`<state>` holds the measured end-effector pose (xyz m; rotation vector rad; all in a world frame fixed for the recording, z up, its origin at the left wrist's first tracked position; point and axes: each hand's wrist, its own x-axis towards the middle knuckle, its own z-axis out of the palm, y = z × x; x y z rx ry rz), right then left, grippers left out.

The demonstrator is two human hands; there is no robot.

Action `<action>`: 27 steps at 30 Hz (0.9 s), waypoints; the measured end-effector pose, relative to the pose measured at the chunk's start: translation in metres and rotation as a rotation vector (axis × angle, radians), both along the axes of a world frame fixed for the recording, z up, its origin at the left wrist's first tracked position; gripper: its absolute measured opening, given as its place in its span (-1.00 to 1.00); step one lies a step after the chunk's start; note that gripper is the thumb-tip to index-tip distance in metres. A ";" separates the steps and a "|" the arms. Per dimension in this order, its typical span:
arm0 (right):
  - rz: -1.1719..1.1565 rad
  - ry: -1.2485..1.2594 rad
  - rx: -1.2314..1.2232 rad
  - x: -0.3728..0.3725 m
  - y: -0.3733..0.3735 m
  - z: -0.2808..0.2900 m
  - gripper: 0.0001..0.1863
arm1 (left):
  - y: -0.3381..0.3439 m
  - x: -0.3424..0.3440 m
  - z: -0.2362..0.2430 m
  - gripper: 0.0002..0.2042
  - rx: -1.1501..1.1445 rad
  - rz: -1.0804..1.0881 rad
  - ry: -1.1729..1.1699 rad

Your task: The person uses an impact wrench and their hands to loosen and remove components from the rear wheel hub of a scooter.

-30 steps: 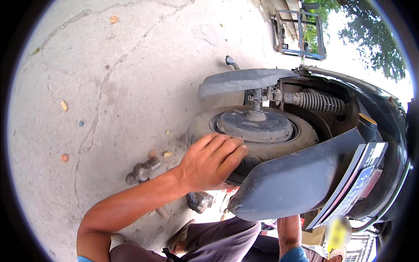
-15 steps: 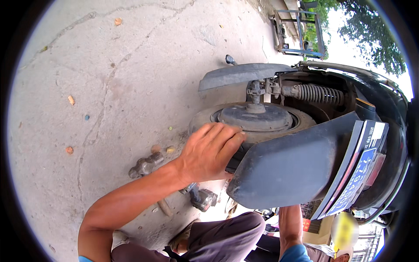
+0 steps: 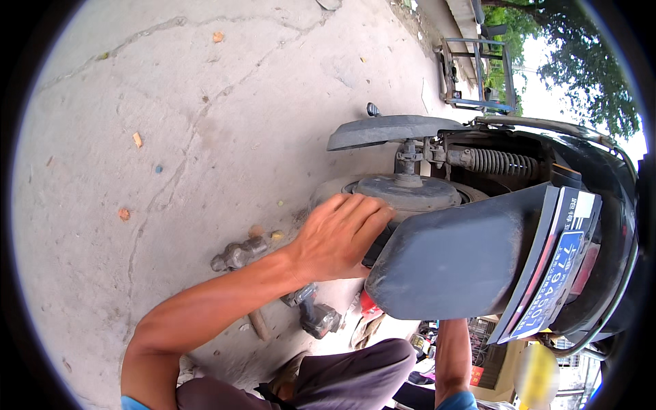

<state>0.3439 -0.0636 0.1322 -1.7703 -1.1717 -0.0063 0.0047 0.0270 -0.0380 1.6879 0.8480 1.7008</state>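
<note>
My left hand (image 3: 342, 236) reaches across to the wheel of a scooter, its fingers close together and curled over the edge of the black tyre (image 3: 329, 195). Beyond the knuckles shows the round dark wheel hub (image 3: 410, 196). A broad grey rear mudguard (image 3: 451, 263) hangs over the near part of the tyre, just right of my thumb. My right forearm (image 3: 452, 352) rises from the lower edge and passes behind this mudguard, which hides my right hand and whatever it touches. Above the hub runs a coil-spring shock absorber (image 3: 502, 162).
On the concrete lie a hammer (image 3: 239, 253) and a dark power tool (image 3: 318, 318), left of my knee. A red object (image 3: 370, 305) peeks out below the mudguard. The blue number plate (image 3: 552, 283) juts out at right. A metal frame (image 3: 478, 75) stands at the back.
The view has shifted, so the ground and scooter sit slightly lower, with the ground farther right. My left hand stays on the tyre. A red object now shows below the mudguard.
</note>
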 end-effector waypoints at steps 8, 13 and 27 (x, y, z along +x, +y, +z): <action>-0.025 -0.003 -0.013 0.002 -0.008 -0.004 -0.48 | 0.005 0.003 -0.010 -0.28 0.056 -0.006 -0.049; -0.040 -0.011 -0.024 0.004 -0.008 -0.005 -0.48 | 0.007 0.006 -0.007 -0.43 0.044 0.012 -0.157; -0.052 -0.013 -0.032 -0.003 -0.011 -0.008 -0.48 | 0.004 0.005 -0.009 -0.41 0.054 0.030 -0.116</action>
